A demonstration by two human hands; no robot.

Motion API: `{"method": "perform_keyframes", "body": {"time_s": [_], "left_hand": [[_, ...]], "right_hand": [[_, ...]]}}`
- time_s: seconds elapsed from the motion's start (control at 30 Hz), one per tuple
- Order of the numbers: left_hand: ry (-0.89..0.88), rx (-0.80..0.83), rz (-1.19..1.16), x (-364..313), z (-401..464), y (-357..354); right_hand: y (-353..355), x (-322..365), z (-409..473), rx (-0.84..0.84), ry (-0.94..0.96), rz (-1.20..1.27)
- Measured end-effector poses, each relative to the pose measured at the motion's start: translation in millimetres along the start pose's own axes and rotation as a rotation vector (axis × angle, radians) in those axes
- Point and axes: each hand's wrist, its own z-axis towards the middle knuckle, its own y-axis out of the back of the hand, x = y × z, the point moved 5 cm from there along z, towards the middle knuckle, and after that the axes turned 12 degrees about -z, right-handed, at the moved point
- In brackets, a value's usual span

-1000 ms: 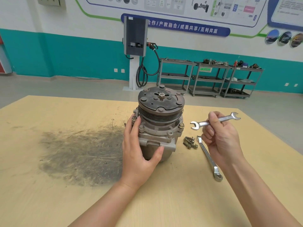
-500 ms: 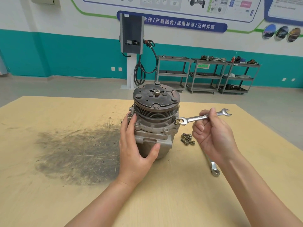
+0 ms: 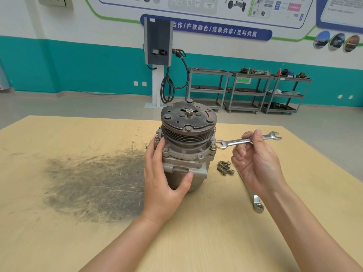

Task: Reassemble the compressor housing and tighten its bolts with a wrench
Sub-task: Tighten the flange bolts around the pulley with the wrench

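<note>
At mid-worktop the compressor housing stands upright | my left hand wraps its side | right hand fingers pinch wrench, shaft level, its open end just right of flange bolt | right hand nearer; seating looks next.

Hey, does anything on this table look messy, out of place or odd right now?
Yes: a broad dark grimy smear stains the wooden table left of the compressor. A few loose bolts lie beside the compressor's right side, not fitted in it. A second wrench lies partly hidden under the right hand.
</note>
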Motion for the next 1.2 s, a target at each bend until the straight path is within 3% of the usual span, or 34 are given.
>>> {"method": "perform_keyframes", "body": {"time_s": [0.4, 0.53, 0.67, 0.8, 0.9, 0.97, 1.07, 1.2], "left_hand": [[0.005, -0.009, -0.01, 4.0, -0.3, -0.1], [0.012, -0.016, -0.013, 3.2, -0.6, 0.0], [-0.001, -0.007, -0.01, 0.8, 0.1, -0.4], [-0.009, -0.008, -0.003, 0.0, 0.3, -0.9], [-0.002, -0.007, -0.003, 0.1, -0.3, -1.0], [0.001, -0.006, -0.005, 0.2, -0.3, -0.7], [0.002, -0.006, -0.009, 0.3, -0.1, -0.8], [0.008, -0.014, -0.007, 0.7, -0.5, -0.7]], "right_hand": [[-18.2, 7.0, 33.2, 0.205, -0.198, -0.228], [-20.1, 2.6, 31.6, 0.178, -0.171, -0.222], [-11.0, -1.8, 11.3, 0.015, 0.105, -0.168], [-7.5, 6.3, -21.1, -0.226, 0.477, -0.386], [-19.5, 16.9, -42.2, -0.18, 0.77, -0.524], [-26.7, 18.5, -49.4, -0.108, 0.856, -0.556], [-24.4, 28.9, -48.6, -0.198, 0.793, -0.449], [-13.7, 30.0, -23.0, -0.216, 0.464, -0.308]]}}
